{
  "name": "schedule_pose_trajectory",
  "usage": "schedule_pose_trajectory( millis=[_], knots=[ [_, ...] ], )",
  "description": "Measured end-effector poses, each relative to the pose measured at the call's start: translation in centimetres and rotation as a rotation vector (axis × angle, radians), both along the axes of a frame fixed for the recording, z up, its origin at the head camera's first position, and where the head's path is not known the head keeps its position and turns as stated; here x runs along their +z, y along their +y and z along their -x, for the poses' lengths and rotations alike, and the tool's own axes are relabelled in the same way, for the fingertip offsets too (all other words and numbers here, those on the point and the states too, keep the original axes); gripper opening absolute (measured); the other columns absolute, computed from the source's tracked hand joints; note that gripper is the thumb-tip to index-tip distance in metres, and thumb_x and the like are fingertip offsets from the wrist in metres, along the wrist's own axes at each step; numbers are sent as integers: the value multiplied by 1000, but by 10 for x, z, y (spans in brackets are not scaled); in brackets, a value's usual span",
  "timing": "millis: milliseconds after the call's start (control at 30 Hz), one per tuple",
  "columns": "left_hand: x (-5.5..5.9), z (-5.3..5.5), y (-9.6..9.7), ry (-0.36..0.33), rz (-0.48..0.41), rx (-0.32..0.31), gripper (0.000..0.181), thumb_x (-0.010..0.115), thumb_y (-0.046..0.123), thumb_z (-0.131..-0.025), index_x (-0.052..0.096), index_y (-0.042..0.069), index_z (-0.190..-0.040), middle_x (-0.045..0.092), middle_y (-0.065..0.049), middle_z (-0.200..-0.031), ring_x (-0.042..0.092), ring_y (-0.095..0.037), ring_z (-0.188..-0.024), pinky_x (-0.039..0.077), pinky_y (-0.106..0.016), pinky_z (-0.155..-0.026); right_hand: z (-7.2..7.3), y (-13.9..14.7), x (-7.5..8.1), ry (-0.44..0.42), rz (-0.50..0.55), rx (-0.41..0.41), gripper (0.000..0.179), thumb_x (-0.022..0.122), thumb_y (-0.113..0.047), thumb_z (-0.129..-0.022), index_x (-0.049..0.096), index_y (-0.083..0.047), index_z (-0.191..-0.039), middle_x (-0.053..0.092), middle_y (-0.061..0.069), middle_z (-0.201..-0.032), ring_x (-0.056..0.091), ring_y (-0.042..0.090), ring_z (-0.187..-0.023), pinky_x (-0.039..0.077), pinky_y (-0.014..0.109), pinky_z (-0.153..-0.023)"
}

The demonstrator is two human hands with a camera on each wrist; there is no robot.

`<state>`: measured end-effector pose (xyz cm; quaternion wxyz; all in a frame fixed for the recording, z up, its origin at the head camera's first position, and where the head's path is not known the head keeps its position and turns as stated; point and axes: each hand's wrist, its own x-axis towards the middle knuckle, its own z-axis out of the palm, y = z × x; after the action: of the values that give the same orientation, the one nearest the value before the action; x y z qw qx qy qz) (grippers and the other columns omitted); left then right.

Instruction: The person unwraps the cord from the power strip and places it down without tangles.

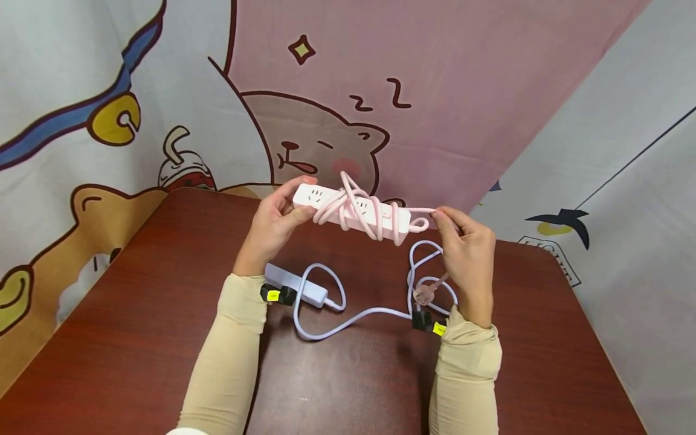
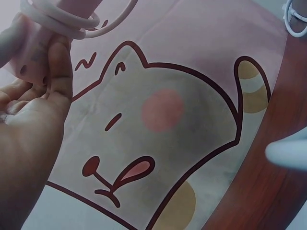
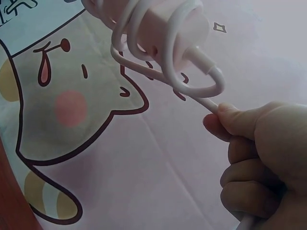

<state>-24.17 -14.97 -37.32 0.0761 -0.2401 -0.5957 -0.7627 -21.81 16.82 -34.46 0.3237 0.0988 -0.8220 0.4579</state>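
Observation:
A pink power strip [image 1: 306, 192] is held up above the table, its own pink cord [image 3: 218, 84] wound in several loops around the body. My left hand [image 1: 272, 222] grips the strip's left end, thumb on the socket face and fingers behind. In the left wrist view, the left hand's fingers curl around that end. Off the strip's right end, my right hand [image 1: 469, 248] pinches the cord between thumb and forefinger, other fingers curled. From beneath the right hand hangs the cord's pink plug [image 1: 423, 295], over a coiled part of another cord.
On the dark red wooden table [image 1: 337, 386] lies a pale lavender power strip [image 1: 312, 294]. Its lavender cord [image 1: 375, 310] runs right into loose loops below my right hand. Behind the table hangs a cartoon-printed cloth [image 1: 446, 72].

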Motion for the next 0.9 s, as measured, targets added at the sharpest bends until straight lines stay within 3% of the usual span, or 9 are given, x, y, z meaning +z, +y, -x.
schedule_pose_trajectory(
  millis=[200, 367, 600, 900],
  knots=[
    [-2, -1, -3, -5, 65, 50, 59, 76, 20, -92, 52, -4, -140, 65, 2, -115, 63, -6, -95, 56, -16, -84, -4, -1, 2, 6, -18, -19, 18, 70, -19, -97, 80, -4, -99, 50, -19, -62, 38, -2, -54, 28, 17, -49],
    [-3, 1, -5, 0, 96, 72, 52, 74, 15, -94, 54, -1, -139, 65, 2, -115, 63, -6, -96, 55, -16, -84, -11, -3, 7, 42, -22, -41, 19, 69, -20, -98, 80, -5, -98, 61, -5, -68, 41, -2, -56, 31, 16, -52],
    [-1, 0, -6, 6, 136, 102, 52, 73, 12, -94, 54, -3, -140, 65, 4, -110, 62, -6, -92, 55, -16, -81, -17, -8, 14, 67, 98, -12, 19, 70, -16, -97, 80, 0, -99, 60, -25, -72, 48, -3, -63, 37, 14, -57],
    [-4, 4, -8, 21, 160, 182, 47, 69, 0, -94, 55, -2, -139, 66, 8, -105, 60, -5, -90, 53, -15, -77, -23, -12, 20, 53, 170, 49, 18, 68, -13, -98, 78, 3, -100, 59, -22, -70, 50, 0, -64, 39, 15, -58]
  ],
)
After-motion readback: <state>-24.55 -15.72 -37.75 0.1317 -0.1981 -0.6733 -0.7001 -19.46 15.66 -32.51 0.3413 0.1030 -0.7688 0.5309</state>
